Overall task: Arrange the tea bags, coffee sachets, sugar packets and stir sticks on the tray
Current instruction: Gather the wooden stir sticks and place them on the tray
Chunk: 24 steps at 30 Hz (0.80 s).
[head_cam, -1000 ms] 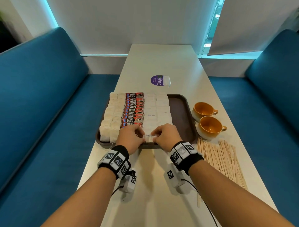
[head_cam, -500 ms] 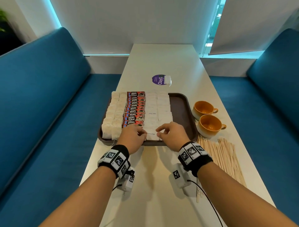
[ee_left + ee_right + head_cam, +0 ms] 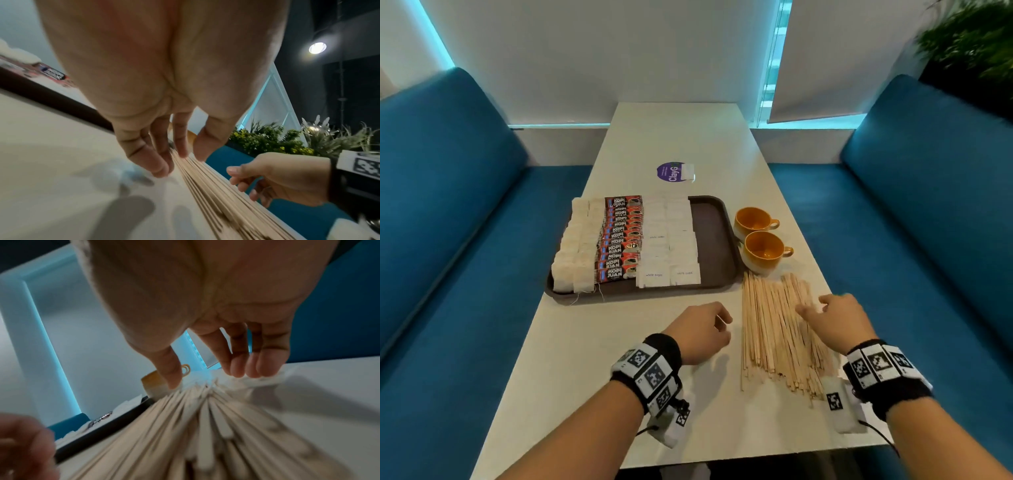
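Stir sticks (image 3: 777,329), thin pale wooden ones, lie in a loose fanned heap on the long white table (image 3: 592,359), just right of the dark brown plastic tray (image 3: 714,240) and near its front right corner. On that tray, from its left side, stand two columns of white tea bags (image 3: 573,250), one column of red and black coffee sachets (image 3: 621,240), then two columns of white sugar packets (image 3: 671,246); the strip along the tray's right rim is bare. Two orange ceramic cups (image 3: 760,240) sit just beyond the tray's right rim, at the far end of the sticks. Bare tabletop lies in front of the tray's near rim, and the heap reaches close to the table's right edge. The left hand (image 3: 700,332) hovers with loosely curled fingers (image 3: 158,164) at the heap's left side, holding nothing. The right hand (image 3: 835,320) is over the heap's right part, fingers (image 3: 265,365) relaxed and slightly spread with tips close to the sticks; whether they touch cannot be told.
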{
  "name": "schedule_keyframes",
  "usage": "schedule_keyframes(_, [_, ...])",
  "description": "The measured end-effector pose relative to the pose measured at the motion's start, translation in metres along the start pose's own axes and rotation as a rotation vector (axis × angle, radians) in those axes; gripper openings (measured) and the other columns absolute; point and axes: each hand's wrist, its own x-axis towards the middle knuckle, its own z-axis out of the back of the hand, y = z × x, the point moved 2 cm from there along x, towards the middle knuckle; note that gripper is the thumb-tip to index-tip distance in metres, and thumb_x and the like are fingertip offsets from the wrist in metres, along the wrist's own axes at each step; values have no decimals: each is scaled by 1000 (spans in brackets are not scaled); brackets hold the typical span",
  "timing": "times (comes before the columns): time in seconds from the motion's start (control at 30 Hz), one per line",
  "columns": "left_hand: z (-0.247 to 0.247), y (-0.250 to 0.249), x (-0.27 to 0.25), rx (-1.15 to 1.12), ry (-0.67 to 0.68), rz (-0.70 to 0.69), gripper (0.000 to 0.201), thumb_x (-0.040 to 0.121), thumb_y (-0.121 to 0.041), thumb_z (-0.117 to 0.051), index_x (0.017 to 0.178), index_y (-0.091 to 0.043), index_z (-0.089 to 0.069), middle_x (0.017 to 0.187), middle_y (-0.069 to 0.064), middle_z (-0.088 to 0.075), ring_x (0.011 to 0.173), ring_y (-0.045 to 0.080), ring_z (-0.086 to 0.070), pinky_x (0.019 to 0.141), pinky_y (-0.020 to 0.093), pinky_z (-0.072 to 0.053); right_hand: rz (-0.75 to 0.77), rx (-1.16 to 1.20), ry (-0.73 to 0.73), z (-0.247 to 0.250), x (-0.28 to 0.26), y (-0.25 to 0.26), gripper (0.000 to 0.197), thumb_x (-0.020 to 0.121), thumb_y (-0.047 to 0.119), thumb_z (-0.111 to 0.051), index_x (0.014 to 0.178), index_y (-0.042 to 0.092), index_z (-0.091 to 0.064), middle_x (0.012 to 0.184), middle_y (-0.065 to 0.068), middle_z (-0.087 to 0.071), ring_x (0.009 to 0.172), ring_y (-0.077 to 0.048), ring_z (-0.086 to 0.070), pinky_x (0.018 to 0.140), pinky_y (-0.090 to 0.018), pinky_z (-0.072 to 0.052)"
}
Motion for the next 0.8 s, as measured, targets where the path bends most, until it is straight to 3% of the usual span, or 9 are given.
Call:
schedule_keyframes(0.1, [-21,-15,5,13,11,-14,42,93,-19,-60,134,-23,-52,134,0,-57,116,16,-58,100,31,-48,-34,-49,52,-7,-6,-6,86,90,72,-54,144,5,-49,150,-19,-38,129,-36,-52,106,-44,-45])
schedule_keyframes(0.23, [-34,-32,14,-56,31,-25,52,94,-11,-57,143,-21,-41,141,3,-50,118,19,-57,97,29,-49,-1,-109,58,-22,-18,8,102,72,88,-57,136,9,-52,148,-17,-37,129,-36,-48,104,-46,-48])
schedule_keyframes(0.4, [-39,-37,13,-93,100,-15,53,96,-10,-58,143,-21,-36,145,2,-49,120,19,-58,102,33,-50,58,-89,46,-39,-37,25,105,62,84,-68,138,17,-42,131,-6,-36,124,-25,-38,97,-40,-51])
schedule_keyframes(0.53, [-31,-31,4,-56,96,-41,54,93,-6,-55,141,-23,-38,142,0,-51,111,15,-58,100,31,-49,80,-87,59,-46,-46,29,94,74,71,-72,142,15,-39,133,-5,-35,126,-26,-37,101,-40,-50])
schedule_keyframes(0.6, [-24,-29,-1,-7,62,-79,60,90,-6,-60,142,-26,-38,145,-2,-48,119,15,-53,102,30,-46,111,-102,72,-47,-50,29,85,80,64,-71,142,14,-39,132,-5,-35,126,-26,-37,103,-40,-47])
schedule_keyframes(0.7, [-13,-29,-6,87,38,-162,67,87,-5,-61,145,-27,-37,150,-5,-38,138,14,-34,110,27,-33,198,-162,108,-48,-57,31,77,85,58,-68,140,12,-40,134,-8,-35,125,-28,-38,107,-39,-42])
schedule_keyframes(0.8, [-7,-27,-6,217,56,-246,75,83,-3,-63,147,-27,-35,154,-5,-32,145,16,-21,116,29,-27,286,-215,164,-49,-67,34,71,84,56,-68,135,13,-42,133,-9,-36,124,-30,-38,107,-40,-41])
